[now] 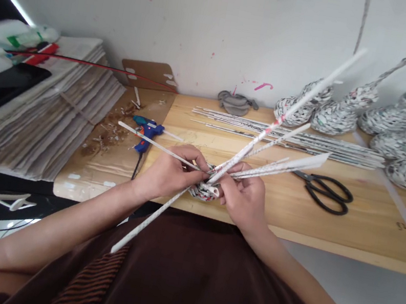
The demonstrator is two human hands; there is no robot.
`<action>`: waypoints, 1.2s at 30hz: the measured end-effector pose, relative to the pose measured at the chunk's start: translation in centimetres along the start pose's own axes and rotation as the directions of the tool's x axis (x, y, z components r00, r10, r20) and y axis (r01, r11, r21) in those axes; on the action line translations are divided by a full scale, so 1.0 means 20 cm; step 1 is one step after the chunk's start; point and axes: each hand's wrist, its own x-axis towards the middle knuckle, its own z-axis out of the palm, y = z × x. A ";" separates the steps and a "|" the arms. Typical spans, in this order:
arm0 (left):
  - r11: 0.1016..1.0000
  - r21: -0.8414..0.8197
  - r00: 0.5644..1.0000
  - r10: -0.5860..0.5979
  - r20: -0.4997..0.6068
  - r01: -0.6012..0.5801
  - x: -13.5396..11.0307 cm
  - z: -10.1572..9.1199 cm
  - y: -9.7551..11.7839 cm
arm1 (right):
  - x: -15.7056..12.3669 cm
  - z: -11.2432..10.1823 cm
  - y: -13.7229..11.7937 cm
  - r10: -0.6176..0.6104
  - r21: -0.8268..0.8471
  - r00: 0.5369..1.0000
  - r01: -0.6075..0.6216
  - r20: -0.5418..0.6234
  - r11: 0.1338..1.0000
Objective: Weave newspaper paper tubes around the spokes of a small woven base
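Note:
A small woven base of rolled newspaper sits between both hands at the table's front edge, with several long paper tubes fanning out from it. My left hand is closed around the base's left side and the tubes that stick out to the left. My right hand pinches a tube end at the base's right side. One long tube runs down toward my lap.
On the wooden table lie black scissors, a row of paper tubes, a blue glue gun on cardboard, and a grey cloth. Woven paper figures stand at the back right. A newspaper stack lies left.

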 end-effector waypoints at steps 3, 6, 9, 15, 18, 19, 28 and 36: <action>0.999 -0.036 1.000 -0.015 0.010 0.015 0.00 0.00 -0.01 | 0.02 0.00 -0.02 0.069 0.005 0.997 -0.069 -0.020 0.998; 0.996 -0.078 0.999 -0.034 0.026 0.036 0.00 0.00 -0.01 | 0.02 0.00 -0.01 0.076 0.023 0.997 -0.076 -0.031 0.997; 0.999 -0.053 1.000 -0.004 0.017 0.004 0.00 0.00 0.00 | 0.02 0.00 0.01 0.037 0.013 0.999 -0.037 -0.023 0.999; 0.989 0.126 0.997 0.076 -0.004 -0.075 0.01 0.00 -0.01 | -0.01 0.01 0.09 -0.150 0.002 0.989 0.150 -0.014 0.989; 0.967 0.205 0.988 0.155 -0.003 -0.151 0.00 -0.02 0.00 | -0.02 0.01 0.09 -0.170 0.008 0.984 0.171 -0.058 0.985; 0.949 0.244 0.980 0.199 0.017 -0.197 0.00 -0.03 0.01 | -0.02 0.01 0.08 -0.138 0.030 0.988 0.140 -0.067 0.990; 0.774 0.366 0.856 0.468 0.219 -0.517 -0.02 -0.05 0.03 | 0.03 -0.01 0.03 0.077 0.112 0.990 -0.064 -0.115 0.992; 0.787 0.418 0.875 0.306 0.375 -0.454 -0.01 -0.10 0.09 | 0.00 0.02 -0.01 -0.002 0.044 0.995 0.007 -0.101 0.999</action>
